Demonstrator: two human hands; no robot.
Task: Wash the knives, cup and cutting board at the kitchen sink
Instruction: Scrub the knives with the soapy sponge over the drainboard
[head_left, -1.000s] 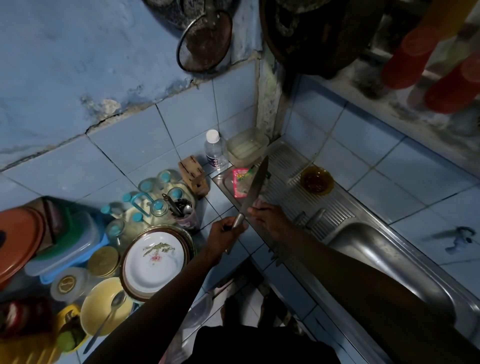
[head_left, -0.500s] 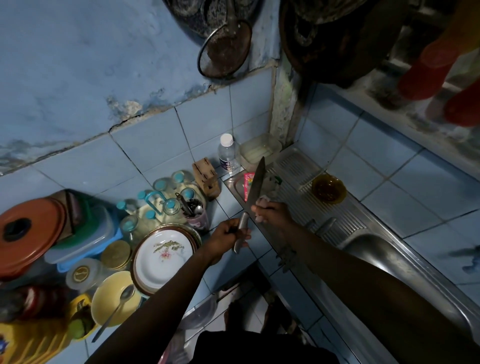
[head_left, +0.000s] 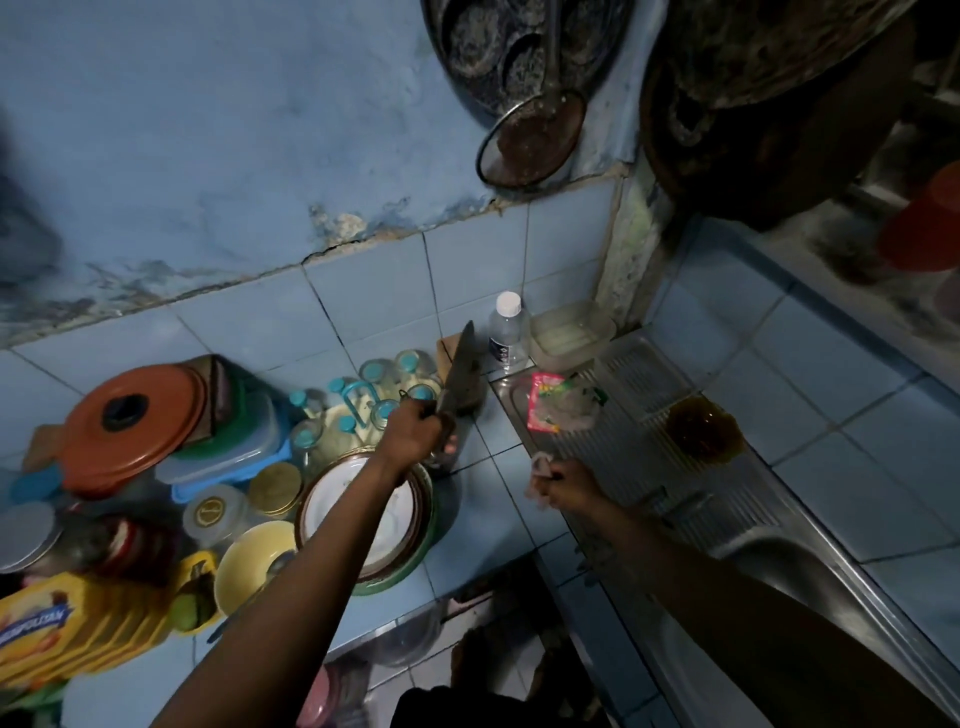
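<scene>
Stowing a washed knife: blade tip up, carried over the crowded table toward the wooden knife block (head_left: 448, 347).

The left hand (head_left: 415, 431) has its fingers clenched round the handle of the knife (head_left: 458, 373); the right hand (head_left: 563, 486) pinches a pale cloth (head_left: 540, 470) beside the sink (head_left: 779, 566). Good practice is probably to line the blade up with a slot and lower it slowly, clear of the jars (head_left: 382, 387).

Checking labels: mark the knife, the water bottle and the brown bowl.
knife (head_left: 459, 370), head view, middle of the blade.
water bottle (head_left: 506, 336), head view, clear body under the white cap.
brown bowl (head_left: 702, 432), head view, inside of the bowl, on the drainboard.
</scene>
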